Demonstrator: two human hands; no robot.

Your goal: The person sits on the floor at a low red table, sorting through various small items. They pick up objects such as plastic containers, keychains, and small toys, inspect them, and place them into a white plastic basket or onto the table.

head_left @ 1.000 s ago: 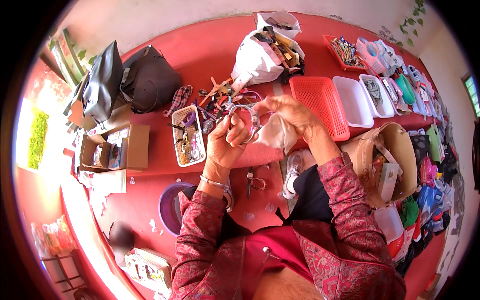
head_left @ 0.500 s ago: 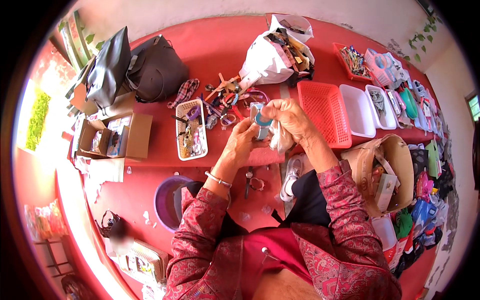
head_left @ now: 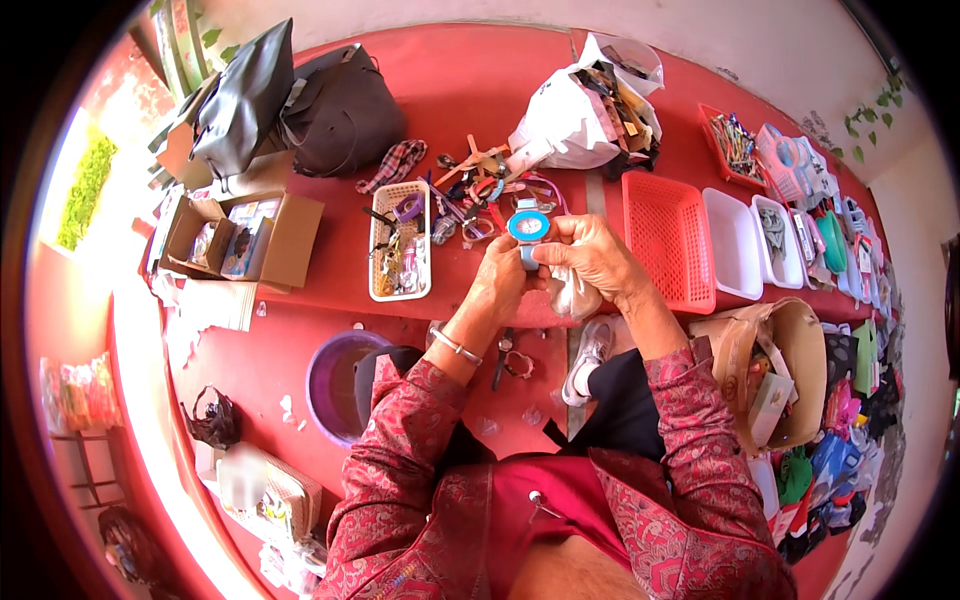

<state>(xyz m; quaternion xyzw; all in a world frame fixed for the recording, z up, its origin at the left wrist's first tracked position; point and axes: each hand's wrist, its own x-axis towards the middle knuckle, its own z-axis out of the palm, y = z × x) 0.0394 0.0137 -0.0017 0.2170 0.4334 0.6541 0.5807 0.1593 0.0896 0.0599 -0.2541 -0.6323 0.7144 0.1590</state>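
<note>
A wristwatch (head_left: 529,226) with a bright blue bezel and light blue strap is held up in front of me, its face toward me. My left hand (head_left: 497,275) pinches its strap from the left. My right hand (head_left: 602,258) closes on the strap from the other side, thumb and fingers beside the case. A whitish crumpled cloth or bag (head_left: 574,295) hangs under my right palm, tucked in the same hand. Beyond the watch lies a tangled pile of watches and straps (head_left: 490,190). Further left, a white basket (head_left: 428,240) contains more watches and small packets.
Dark bags (head_left: 345,110) and an open cardboard box (head_left: 295,240) stand at the left. A stuffed white bag (head_left: 560,120) sits at the back. Rightward are a red basket (head_left: 665,235), white trays (head_left: 733,245) and a carton (head_left: 725,370). A purple basin (head_left: 325,395) is below.
The watch has turned so its face shows toward me, where its case was mostly covered by my right fingers. My right hand has moved lower and slightly right.
</note>
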